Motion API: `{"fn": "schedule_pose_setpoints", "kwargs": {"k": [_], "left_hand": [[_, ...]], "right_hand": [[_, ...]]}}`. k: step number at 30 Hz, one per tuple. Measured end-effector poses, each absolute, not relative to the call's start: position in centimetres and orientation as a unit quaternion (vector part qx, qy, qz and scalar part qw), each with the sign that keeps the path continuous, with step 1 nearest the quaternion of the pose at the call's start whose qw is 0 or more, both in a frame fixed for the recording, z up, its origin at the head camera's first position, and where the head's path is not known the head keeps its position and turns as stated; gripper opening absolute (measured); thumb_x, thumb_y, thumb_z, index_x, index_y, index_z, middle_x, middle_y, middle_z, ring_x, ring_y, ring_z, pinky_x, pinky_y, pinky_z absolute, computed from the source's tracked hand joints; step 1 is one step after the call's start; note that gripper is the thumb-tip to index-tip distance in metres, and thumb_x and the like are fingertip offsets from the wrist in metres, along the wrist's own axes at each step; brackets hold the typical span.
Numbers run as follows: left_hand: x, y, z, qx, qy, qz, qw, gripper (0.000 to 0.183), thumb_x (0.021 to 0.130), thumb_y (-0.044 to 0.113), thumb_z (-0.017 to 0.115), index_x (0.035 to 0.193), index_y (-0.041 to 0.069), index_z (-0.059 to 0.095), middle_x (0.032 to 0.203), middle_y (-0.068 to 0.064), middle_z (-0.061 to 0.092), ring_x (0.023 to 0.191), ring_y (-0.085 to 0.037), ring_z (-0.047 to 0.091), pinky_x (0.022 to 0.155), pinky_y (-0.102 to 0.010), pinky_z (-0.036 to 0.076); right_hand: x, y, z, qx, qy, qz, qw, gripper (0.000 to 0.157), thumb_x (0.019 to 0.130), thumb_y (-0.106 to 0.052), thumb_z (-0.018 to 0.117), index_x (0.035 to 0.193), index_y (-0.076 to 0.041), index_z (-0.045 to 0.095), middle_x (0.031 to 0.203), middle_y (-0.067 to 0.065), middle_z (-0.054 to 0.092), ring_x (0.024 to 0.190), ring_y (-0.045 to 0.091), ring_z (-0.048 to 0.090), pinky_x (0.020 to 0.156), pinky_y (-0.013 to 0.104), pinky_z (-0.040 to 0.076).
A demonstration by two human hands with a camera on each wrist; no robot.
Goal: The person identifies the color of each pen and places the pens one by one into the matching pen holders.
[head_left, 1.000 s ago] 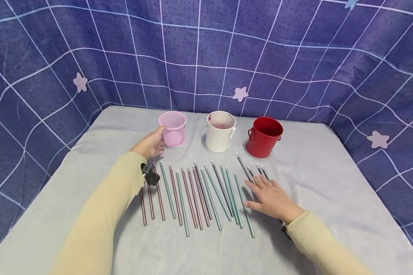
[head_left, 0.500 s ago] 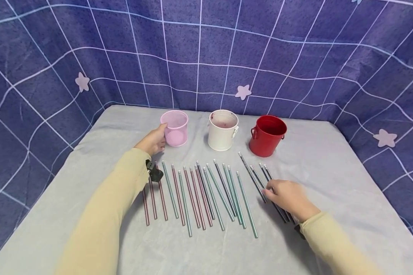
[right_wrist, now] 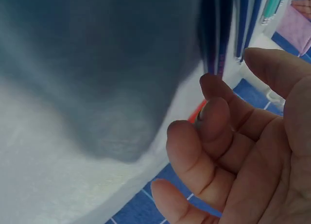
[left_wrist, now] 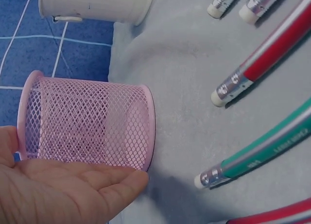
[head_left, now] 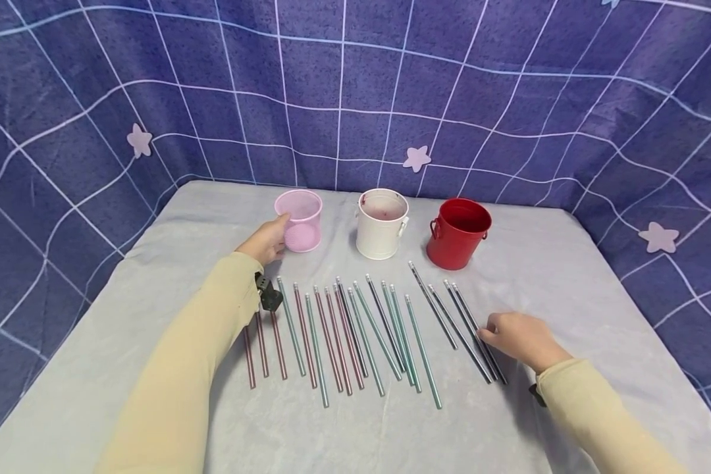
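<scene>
My left hand (head_left: 265,242) holds the near left side of a pink mesh pencil cup (head_left: 304,232). In the left wrist view the thumb is at the rim and the fingers lie along the mesh wall (left_wrist: 92,122). My right hand (head_left: 524,339) hovers by the rightmost dark pencils (head_left: 476,332), its fingers loosely bent around nothing. The right wrist view has the index fingertip overlapping the end of a dark pencil (right_wrist: 216,34). Left of these lies a row of red pencils (head_left: 305,336), green pencils (head_left: 423,352) and other dark pencils, eraser ends pointing away from me.
A white metal bucket (head_left: 379,230) and a red metal bucket (head_left: 455,240) stand to the right of the cup, along the back of the grey cloth (head_left: 355,434). Behind them hangs a blue gridded curtain (head_left: 355,85) with star shapes.
My right hand has drawn back to the right from above the dark pencils, its fingers bending from spread to loosely curled. The dark pencils now show fully. The left hand stays at the pencil cup.
</scene>
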State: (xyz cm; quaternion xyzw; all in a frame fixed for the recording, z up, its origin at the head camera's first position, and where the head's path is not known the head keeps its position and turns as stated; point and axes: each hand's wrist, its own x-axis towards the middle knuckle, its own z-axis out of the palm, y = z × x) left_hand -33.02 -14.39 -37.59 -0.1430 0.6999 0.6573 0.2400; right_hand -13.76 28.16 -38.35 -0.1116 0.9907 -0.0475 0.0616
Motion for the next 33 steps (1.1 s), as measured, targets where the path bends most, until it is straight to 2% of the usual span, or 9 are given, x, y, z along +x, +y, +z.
{"fn": "schedule_pose_setpoints", "kwargs": {"k": [2,4,11,15,19,24,33], "left_hand": [[-34.5,-15.3,-39.1,-0.133,0.699,0.658,0.247,0.080,0.100,0.053,0.032,0.152,0.005,-0.005,0.156,-0.027,0.003,0.144,-0.037,0.005,0.115,-0.055,0.011],[-35.3,-15.9,-39.9,-0.129,0.696,0.659,0.255,0.083,0.099,0.055,0.033,0.152,0.005,-0.007,0.155,-0.028,0.001,0.144,-0.037,0.004,0.115,-0.057,0.012],[-32.1,-14.9,-36.4,-0.130,0.720,0.632,0.255,0.071,0.103,0.044,0.018,0.149,-0.001,-0.011,0.153,-0.032,0.001,0.143,-0.038,0.003,0.115,-0.057,0.008],[-31.6,-14.7,-35.8,-0.135,0.713,0.639,0.254,0.071,0.103,0.042,0.022,0.149,-0.001,-0.011,0.154,-0.032,0.001,0.144,-0.038,0.003,0.115,-0.057,0.007],[-31.7,-14.6,-35.8,-0.143,0.718,0.633,0.251,0.070,0.104,0.040,0.025,0.150,0.000,-0.009,0.154,-0.031,0.005,0.144,-0.038,0.006,0.115,-0.056,0.011],[-31.8,-14.5,-35.9,-0.151,0.725,0.625,0.248,0.070,0.104,0.041,0.027,0.150,0.000,-0.005,0.154,-0.030,0.009,0.144,-0.037,0.010,0.114,-0.056,0.014],[-31.6,-14.7,-36.0,-0.147,0.741,0.606,0.249,0.073,0.103,0.045,0.026,0.150,0.000,-0.005,0.154,-0.029,0.015,0.143,-0.037,0.017,0.113,-0.056,0.020]], "right_hand": [[-13.9,28.3,-38.6,-0.113,0.990,-0.048,0.064,0.015,0.087,-0.028,0.063,0.080,-0.015,0.066,0.070,-0.001,0.062,0.062,0.016,0.053,0.051,0.042,0.046],[-14.1,28.4,-38.8,-0.117,0.990,-0.045,0.066,0.015,0.087,-0.027,0.063,0.080,-0.014,0.067,0.070,-0.002,0.061,0.061,0.015,0.052,0.051,0.042,0.046],[-14.9,28.4,-38.8,-0.124,0.987,-0.039,0.094,0.017,0.088,-0.028,0.062,0.081,-0.013,0.065,0.069,-0.002,0.058,0.061,0.014,0.047,0.053,0.041,0.046],[-15.3,28.1,-38.9,-0.121,0.986,-0.041,0.110,0.019,0.089,-0.028,0.060,0.077,-0.013,0.062,0.068,-0.001,0.056,0.060,0.015,0.046,0.052,0.039,0.044],[-15.6,28.0,-38.9,-0.123,0.986,-0.045,0.108,0.022,0.090,-0.028,0.058,0.073,-0.015,0.057,0.068,0.001,0.056,0.062,0.017,0.048,0.051,0.042,0.044],[-15.8,27.9,-39.0,-0.121,0.986,-0.048,0.105,0.021,0.089,-0.028,0.057,0.074,-0.014,0.056,0.070,0.002,0.058,0.063,0.018,0.050,0.052,0.044,0.045],[-15.9,27.4,-39.2,-0.120,0.985,-0.059,0.105,0.019,0.084,-0.023,0.059,0.070,-0.014,0.052,0.063,0.000,0.049,0.059,0.017,0.045,0.049,0.037,0.040]]}}
